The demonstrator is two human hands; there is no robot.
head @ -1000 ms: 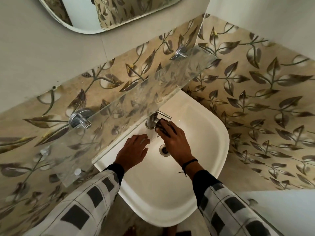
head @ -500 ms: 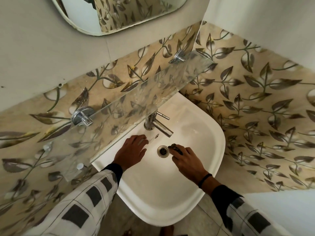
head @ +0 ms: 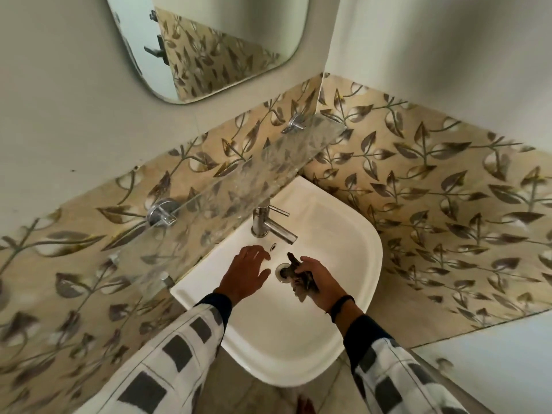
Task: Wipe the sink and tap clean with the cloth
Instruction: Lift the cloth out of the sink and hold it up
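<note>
Two hands are over the white ceramic corner sink: the right grip is clenched round a dark crumpled cloth, held just above the round metal drain, while the left grip is released, its fingers loosely spread over the bowl's back slope. From the cloth, the chrome single-lever tap lies just beyond, toward the wall and slightly left. The spout's long axis runs from the upright body on the rear ledge diagonally forward and rightward, with its mouth pointing down near the cloth's raised tip. The right grip is nearer that mouth, so a short reach away from the body should bring cloth to tap. Whether the cloth touches the bowl I cannot tell.
</note>
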